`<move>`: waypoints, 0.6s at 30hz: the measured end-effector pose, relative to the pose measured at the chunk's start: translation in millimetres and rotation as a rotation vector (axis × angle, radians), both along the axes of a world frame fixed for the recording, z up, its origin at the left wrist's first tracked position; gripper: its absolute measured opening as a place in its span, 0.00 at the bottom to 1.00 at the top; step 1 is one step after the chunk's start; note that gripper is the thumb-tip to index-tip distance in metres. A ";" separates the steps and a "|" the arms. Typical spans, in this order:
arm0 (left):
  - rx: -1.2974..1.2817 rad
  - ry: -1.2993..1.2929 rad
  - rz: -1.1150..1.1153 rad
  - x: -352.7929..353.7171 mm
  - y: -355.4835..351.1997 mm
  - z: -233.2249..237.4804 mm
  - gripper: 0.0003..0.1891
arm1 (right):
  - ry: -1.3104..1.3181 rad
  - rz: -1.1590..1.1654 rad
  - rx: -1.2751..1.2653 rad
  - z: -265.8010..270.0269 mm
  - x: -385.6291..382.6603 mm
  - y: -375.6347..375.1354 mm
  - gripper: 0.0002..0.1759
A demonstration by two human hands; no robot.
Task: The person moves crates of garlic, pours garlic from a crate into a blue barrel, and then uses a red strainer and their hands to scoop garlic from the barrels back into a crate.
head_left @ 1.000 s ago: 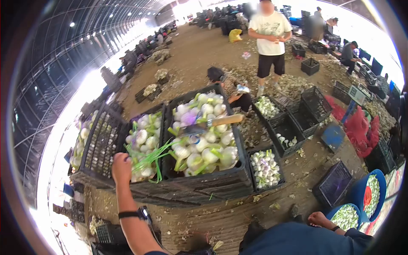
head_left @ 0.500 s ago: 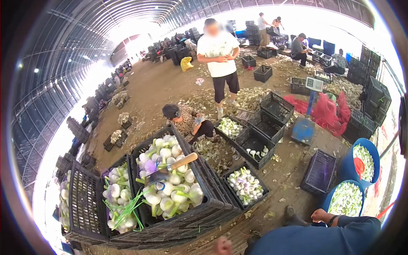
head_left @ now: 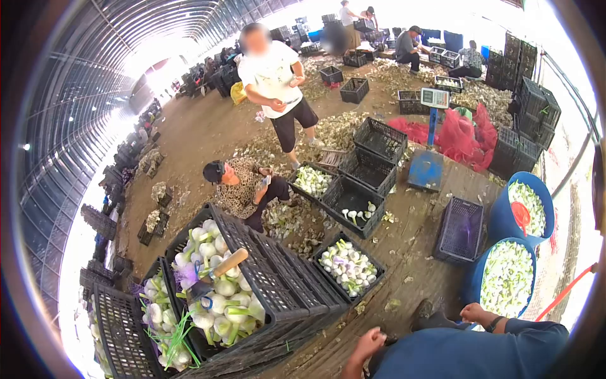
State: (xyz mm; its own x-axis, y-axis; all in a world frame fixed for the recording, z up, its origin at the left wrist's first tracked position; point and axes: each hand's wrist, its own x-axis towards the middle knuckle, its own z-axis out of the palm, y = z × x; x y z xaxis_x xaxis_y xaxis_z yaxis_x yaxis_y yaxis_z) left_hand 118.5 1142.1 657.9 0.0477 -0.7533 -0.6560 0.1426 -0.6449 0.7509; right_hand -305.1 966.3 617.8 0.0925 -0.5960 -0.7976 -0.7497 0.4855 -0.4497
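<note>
My left hand [head_left: 370, 343] hangs low in front of my body, its fingers curled in, with nothing visible in it. My right hand [head_left: 475, 312], with a dark band on the wrist, is also curled closed and seems empty. It is nearest to a blue tub [head_left: 470, 287] of cut garlic pieces [head_left: 506, 280]. To the left of my left hand, stacked black crates [head_left: 284, 294] hold whole garlic bulbs with green stems [head_left: 227, 306]. A wooden-handled knife [head_left: 221, 268] lies on the bulbs. Another crate of trimmed garlic [head_left: 350, 268] stands on the floor ahead.
A second blue tub [head_left: 546, 221] holds a red scoop [head_left: 521, 216]. A black crate [head_left: 459, 230] and a blue platform scale [head_left: 426, 170] stand ahead. One person in a white shirt [head_left: 271, 76] stands; another in a patterned top [head_left: 240, 189] sits low by the crates.
My view has tilted and shifted, and the scene slides left. My left hand has come further into view. The standing person has stepped and lowered one arm; the seated person has turned slightly.
</note>
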 end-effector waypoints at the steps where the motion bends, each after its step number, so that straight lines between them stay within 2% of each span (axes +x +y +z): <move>1: -0.219 0.167 -0.011 9.9 -35.4 35.1 0.09 | 0.044 0.232 -0.028 -6.5 -9.8 -4.5 0.12; 2: -0.459 0.014 0.051 25.2 -82.2 89.6 0.05 | 0.090 0.453 -0.048 -19.4 -28.5 -11.9 0.12; 3: -0.732 -0.551 0.232 43.2 -131.2 158.0 0.02 | 0.112 1.025 -0.319 -79.3 -64.0 -23.3 0.13; 4: -0.591 -0.221 0.449 66.5 -169.3 221.5 0.01 | 0.153 1.122 -0.577 -106.9 -86.3 -18.9 0.13; 5: -0.681 -0.386 0.544 74.7 -193.6 278.6 0.03 | 0.107 0.865 -0.506 -102.6 -95.2 -18.5 0.12; 6: -0.850 -0.614 0.681 91.0 -209.5 292.5 0.08 | 0.052 0.244 -0.165 -55.0 -77.9 -23.6 0.13; 7: -1.020 -0.359 0.961 77.7 -219.0 326.5 0.14 | 0.011 0.262 -0.207 -48.6 -82.1 -33.3 0.13; 9: -1.139 -0.396 0.796 66.8 -228.0 330.2 0.18 | -0.007 -0.173 -0.019 -24.7 -75.5 -45.7 0.11; 11: -0.956 -0.346 0.495 40.5 -240.9 286.3 0.15 | -0.032 -0.315 -0.013 -19.7 -83.5 -60.8 0.10; 12: -0.656 -0.430 0.463 14.5 -250.9 255.8 0.12 | -0.050 -0.422 0.000 -20.4 -86.7 -62.9 0.10; 14: -0.424 -0.170 0.211 -4.9 -237.8 140.8 0.05 | -0.075 -0.484 -0.011 -27.5 -99.7 -64.1 0.10; 15: -0.277 -0.290 -0.011 -12.4 -220.2 90.4 0.06 | -0.089 -0.517 -0.032 -29.7 -105.7 -60.6 0.10; 16: -0.375 -0.519 -0.301 -22.9 -200.6 57.0 0.11 | -0.082 -0.570 -0.020 -31.3 -111.2 -56.3 0.10; 17: -0.171 -0.562 -0.383 -19.3 -169.2 0.7 0.16 | -0.085 -0.587 -0.020 -33.0 -117.6 -49.5 0.10; 18: -0.124 -0.498 -0.457 -16.4 -142.6 -37.1 0.18 | -0.046 -0.561 -0.091 -37.9 -127.1 -38.9 0.10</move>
State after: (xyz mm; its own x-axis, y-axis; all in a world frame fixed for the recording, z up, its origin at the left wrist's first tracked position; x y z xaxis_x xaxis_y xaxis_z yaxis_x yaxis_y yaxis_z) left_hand 102.0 999.5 620.8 -0.0189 -0.8378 -0.5456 -0.5048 -0.4631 0.7285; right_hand -432.2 927.4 579.9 -0.2248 -0.6296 -0.7437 -0.3669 0.7618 -0.5339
